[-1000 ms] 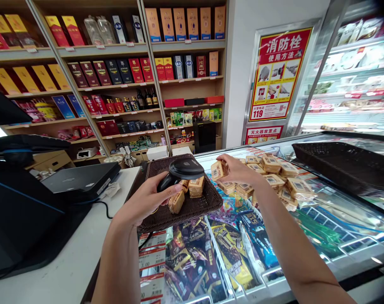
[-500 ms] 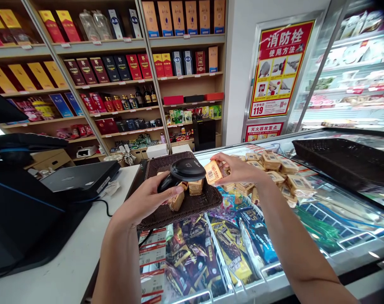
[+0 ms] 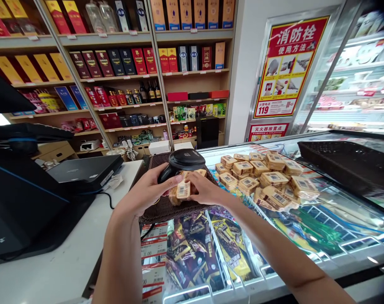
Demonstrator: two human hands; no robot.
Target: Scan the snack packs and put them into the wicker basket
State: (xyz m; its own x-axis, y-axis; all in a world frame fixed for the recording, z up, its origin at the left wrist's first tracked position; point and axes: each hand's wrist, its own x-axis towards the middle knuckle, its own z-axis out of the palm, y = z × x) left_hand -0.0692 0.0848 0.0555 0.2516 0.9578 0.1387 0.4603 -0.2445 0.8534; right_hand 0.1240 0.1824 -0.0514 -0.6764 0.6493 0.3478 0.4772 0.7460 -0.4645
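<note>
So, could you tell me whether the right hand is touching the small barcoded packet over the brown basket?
Touching. The head view shows the right hand with its fingers closed around the barcoded packet, held above the wicker basket.

Freezer lid (image 3: pixel 347 219): snack packets (image 3: pixel 264 177), two wicker trays (image 3: pixel 347 162).

Wooden shelves (image 3: pixel 192 82) along the back wall carried rows of red, yellow, dark and orange liquor boxes, with small bottles (image 3: pixel 149 90) on a middle shelf. A red fire-hydrant poster (image 3: pixel 288 67) hung on the white wall. A black till terminal (image 3: pixel 24 198) stood on the white counter (image 3: pixel 59 266). An empty dark wicker tray (image 3: pixel 350 164) lay on the freezer's glass lid (image 3: pixel 337 228), above wrapped ice creams (image 3: pixel 207 253).
</note>
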